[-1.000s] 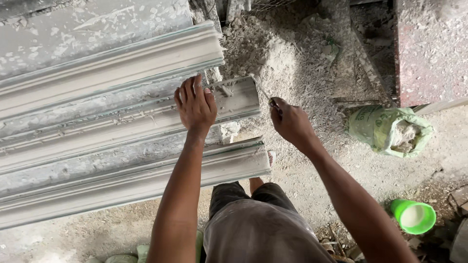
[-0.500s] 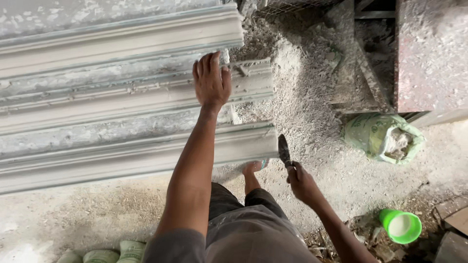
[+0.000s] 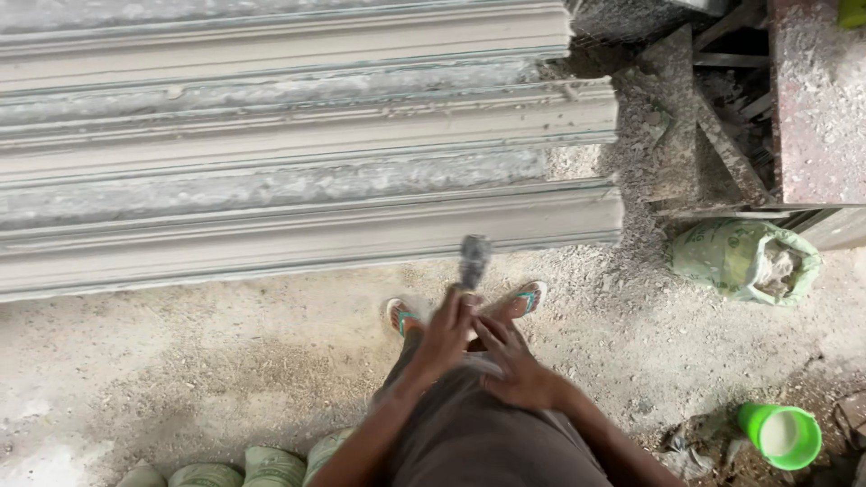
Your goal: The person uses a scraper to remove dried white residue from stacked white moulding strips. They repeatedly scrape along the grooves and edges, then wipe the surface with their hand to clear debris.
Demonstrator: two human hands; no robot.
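My left hand (image 3: 448, 326) is raised in front of my waist, blurred, and closed around the handle of a small scraper (image 3: 474, 255) whose flat blade points up. My right hand (image 3: 516, 365) lies just beside it against my grey shorts. Its fingers are spread toward the handle and touch the left hand. Several long grey cornice mouldings (image 3: 298, 230) lie side by side on the floor ahead. The nearest one's end is just beyond the blade. My feet in sandals (image 3: 530, 296) stand below the hands.
A green sack (image 3: 740, 260) of white lumps lies at the right, and a green cup (image 3: 781, 436) stands lower right. Rubble, metal scraps and a reddish slab (image 3: 816, 108) fill the upper right. Filled sacks (image 3: 262, 467) line the bottom edge. The floor is dusty.
My left hand has left the mouldings and come back to my waist. The scraper, held in my right hand before, is now in the left. The view has pulled back from the mouldings.
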